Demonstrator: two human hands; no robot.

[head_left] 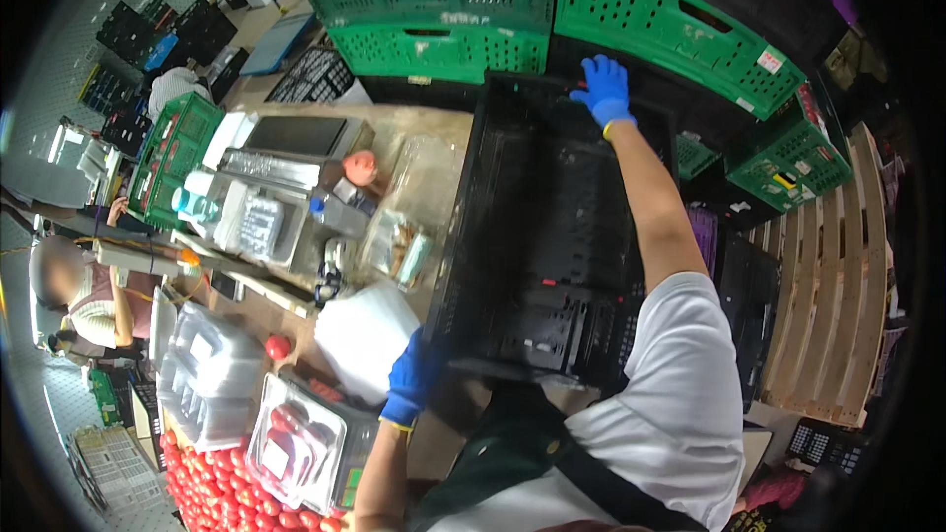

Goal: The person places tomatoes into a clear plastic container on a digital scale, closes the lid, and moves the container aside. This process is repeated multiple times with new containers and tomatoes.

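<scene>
So the big black crate (552, 207) is right in front of the wearer, with the cluttered part of the tabletop (451, 128) off to its left. Can't see what's underneath it, so no idea how much weight the hands are taking.

The right hand (604, 94) is way out at the far rim, fingers fanned out rather than pinching anything. The left hand (408, 381) is down at the near left corner; its fingers are too hidden to tell if they're curled round the edge or just pushing. My guess is the diagonal spread is for control: something this long would swing if you only had one end.

Clear plastic tubs (207, 374) are stacked up, probably to save room, just beside the pile of small red tomatoes (222, 483). Green crates (443, 54) are piled beyond the far end, which looks like a space thing too, and kinda boxes in that right hand.
</scene>
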